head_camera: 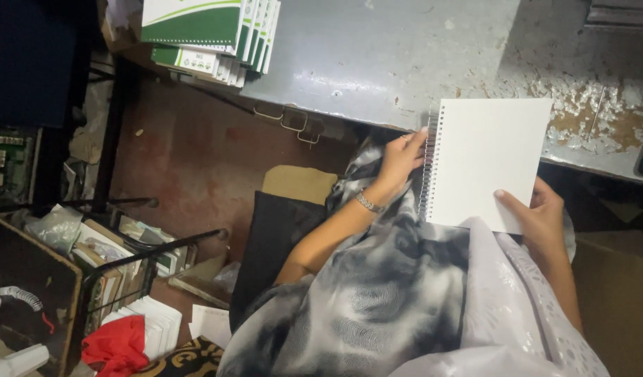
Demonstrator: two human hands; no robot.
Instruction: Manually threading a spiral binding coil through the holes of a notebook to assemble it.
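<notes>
A white spiral-bound notebook (483,162) with a blank cover rests partly on the grey table edge and partly over my lap. My left hand (399,158), with a metal bracelet at the wrist, has its fingers on the wire spiral (426,171) along the notebook's left side. My right hand (538,213) grips the lower right corner of the notebook, thumb on top. A grey and black patterned cloth (377,279) covers my lap below it.
A worn grey metal table (405,56) with chipped paint fills the top. Stacked green-and-white notebooks (209,31) lie at its left end. On the reddish floor to the left stand a wire rack with booklets (126,258), a red cloth (115,345) and a white paper stack (157,324).
</notes>
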